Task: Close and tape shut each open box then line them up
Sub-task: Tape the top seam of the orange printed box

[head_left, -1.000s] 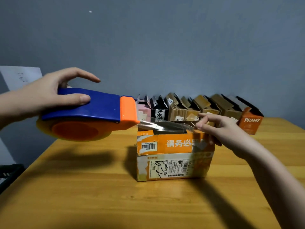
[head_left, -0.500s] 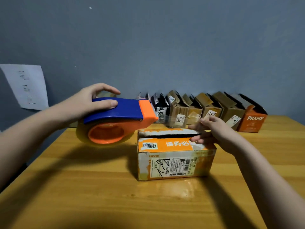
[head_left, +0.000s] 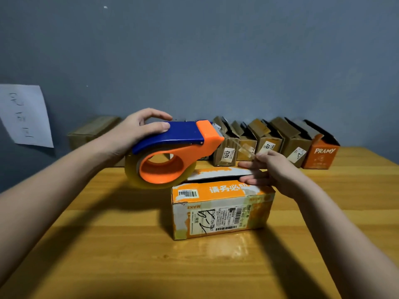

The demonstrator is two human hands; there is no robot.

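- Centrally, orange box (head_left: 222,209) is set on table (head_left: 108,244), flaps pressed shut by right hand (head_left: 272,172), fingers flat.
- Tape dispenser (head_left: 172,156) is gripped by left hand (head_left: 138,130) over the box's left end, ready for taping.
- Open boxes (head_left: 276,143) are lined up behind.

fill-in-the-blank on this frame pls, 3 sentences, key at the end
1. The left hand grips a blue and ____ tape dispenser.
2. The right hand rests on top of the box, whose flaps show a dark ____ between them.
3. The box with the word PRAMY stands at the ____ end of the back row.

Missing words: orange; gap; right
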